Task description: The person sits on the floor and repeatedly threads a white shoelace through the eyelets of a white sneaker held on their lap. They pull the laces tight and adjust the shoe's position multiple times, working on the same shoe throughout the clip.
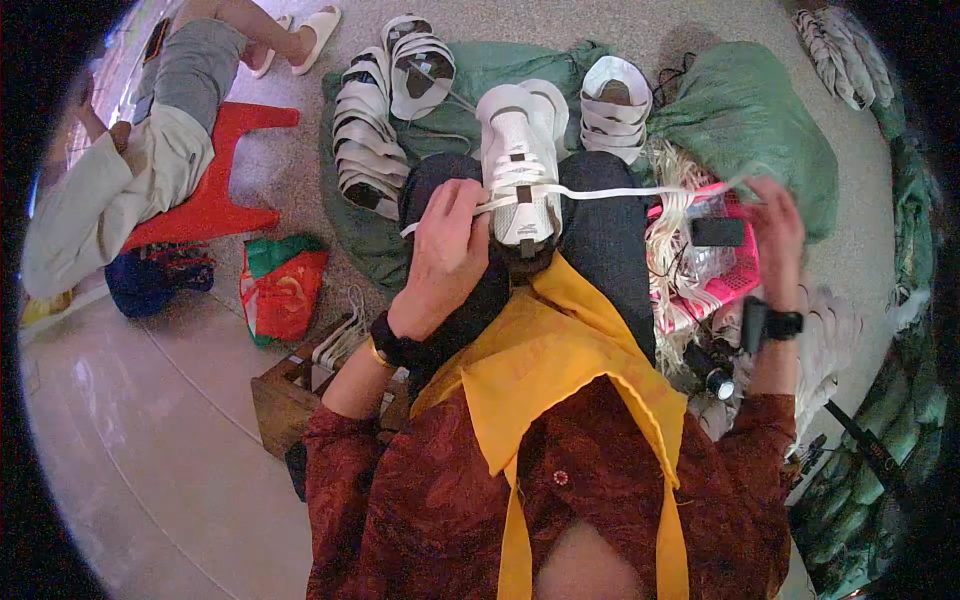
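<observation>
White shoe on lap; left hand, right hand grip its lace.

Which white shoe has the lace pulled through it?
The white shoe on the person's lap, held by the left hand. Its lace stretches to the right hand; the other shoes lie on the green cloth.

We wear a dark red patterned shirt with a small round button at the front and sleeves pushed up the forearms. A yellow cloth drapes from the chest over our dark trousers. A black wristband sits on each wrist, with a thin gold bangle beside the left one.
</observation>
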The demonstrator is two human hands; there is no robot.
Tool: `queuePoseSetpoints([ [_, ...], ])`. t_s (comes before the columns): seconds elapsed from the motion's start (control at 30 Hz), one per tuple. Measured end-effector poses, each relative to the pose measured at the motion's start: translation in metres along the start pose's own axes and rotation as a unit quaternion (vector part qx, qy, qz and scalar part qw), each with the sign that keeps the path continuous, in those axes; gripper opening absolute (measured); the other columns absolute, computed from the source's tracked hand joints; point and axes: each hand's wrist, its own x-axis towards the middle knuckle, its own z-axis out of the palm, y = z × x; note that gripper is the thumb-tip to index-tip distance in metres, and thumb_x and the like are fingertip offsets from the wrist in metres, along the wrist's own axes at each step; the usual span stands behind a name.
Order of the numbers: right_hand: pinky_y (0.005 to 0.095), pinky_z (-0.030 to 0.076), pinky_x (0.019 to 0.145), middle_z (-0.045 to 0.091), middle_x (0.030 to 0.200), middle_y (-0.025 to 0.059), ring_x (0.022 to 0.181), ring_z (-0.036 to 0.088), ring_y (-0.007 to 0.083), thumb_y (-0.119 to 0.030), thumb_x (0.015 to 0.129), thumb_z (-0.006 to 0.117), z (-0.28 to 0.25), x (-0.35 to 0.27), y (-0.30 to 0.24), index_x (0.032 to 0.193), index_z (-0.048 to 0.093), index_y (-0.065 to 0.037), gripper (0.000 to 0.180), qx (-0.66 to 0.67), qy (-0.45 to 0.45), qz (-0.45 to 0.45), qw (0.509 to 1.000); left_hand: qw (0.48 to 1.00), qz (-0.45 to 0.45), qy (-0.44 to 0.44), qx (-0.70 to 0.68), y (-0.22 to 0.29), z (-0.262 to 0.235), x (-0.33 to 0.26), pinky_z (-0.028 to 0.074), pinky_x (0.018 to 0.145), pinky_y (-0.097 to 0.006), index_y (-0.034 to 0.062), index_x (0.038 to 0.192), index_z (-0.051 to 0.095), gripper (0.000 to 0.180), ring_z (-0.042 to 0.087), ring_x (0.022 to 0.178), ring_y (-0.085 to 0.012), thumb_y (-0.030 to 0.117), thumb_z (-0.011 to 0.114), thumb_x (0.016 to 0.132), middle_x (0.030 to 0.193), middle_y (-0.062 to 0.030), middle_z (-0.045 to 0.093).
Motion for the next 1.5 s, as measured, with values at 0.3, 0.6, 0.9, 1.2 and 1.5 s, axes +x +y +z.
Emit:
queuePoseSetpoints([
  [0.3, 0.0346, 0.056, 0.070, 0.071, 0.102, 0.0160, 0.080, 0.070, 0.0268, -0.007, 0.089, 0.071, 0.144, -0.011, 0.027, 0.114, 0.068, -0.003, 0.025, -0.375, -0.198, -0.182, 0.887, 0.999, 0.015, -0.013, 0.038, -0.010, -0.012, 0.000, 0.046, 0.067, -0.045, -0.0001, 0.096, 0.057, 0.006, 0.055, 0.078, -0.0415, 0.000, 0.061, 0.091, 0.085, -0.0192, 0.052],
  [0.6, 0.0469, 0.051, 0.065, 0.059, 0.079, 0.0148, 0.076, 0.063, 0.0381, -0.004, 0.087, 0.061, 0.153, -0.012, 0.042, 0.091, 0.060, -0.005, 0.004, -0.450, -0.229, -0.332, 0.797, 0.998, 0.022, 0.010, 0.063, -0.022, -0.013, 0.002, 0.046, 0.067, -0.046, -0.0006, 0.094, 0.055, 0.007, 0.055, 0.078, -0.0417, 0.003, 0.061, 0.093, 0.085, -0.0191, 0.052],
  [0.9, 0.0442, 0.052, 0.064, 0.063, 0.085, 0.0152, 0.073, 0.064, 0.0377, -0.002, 0.087, 0.069, 0.145, -0.012, 0.028, 0.100, 0.064, -0.003, 0.013, -0.489, -0.240, -0.314, 0.778, 0.997, 0.022, -0.017, 0.072, -0.023, -0.025, -0.002, 0.047, 0.068, -0.047, 0.0001, 0.097, 0.058, 0.007, 0.057, 0.080, -0.0431, 0.005, 0.062, 0.093, 0.087, -0.0202, 0.054],
  [1.2, 0.0425, 0.056, 0.073, 0.069, 0.094, 0.0168, 0.086, 0.069, 0.0374, -0.005, 0.091, 0.065, 0.102, -0.030, 0.019, 0.102, 0.067, -0.003, 0.012, -0.471, -0.153, -0.262, 0.828, 0.993, 0.015, -0.004, 0.115, -0.033, -0.040, -0.021, 0.048, 0.072, -0.048, 0.0017, 0.094, 0.057, 0.007, 0.057, 0.084, -0.0412, 0.004, 0.063, 0.090, 0.089, -0.0187, 0.054],
  [1.5, 0.0378, 0.056, 0.076, 0.072, 0.097, 0.0167, 0.085, 0.071, 0.0327, -0.006, 0.090, 0.069, 0.008, -0.034, 0.010, 0.104, 0.072, -0.002, 0.014, -0.538, -0.017, -0.222, 0.813, 0.972, -0.045, 0.033, 0.226, -0.072, -0.075, -0.055, 0.047, 0.079, -0.048, 0.0023, 0.094, 0.055, 0.006, 0.056, 0.090, -0.0391, 0.004, 0.060, 0.090, 0.092, -0.0175, 0.056],
])
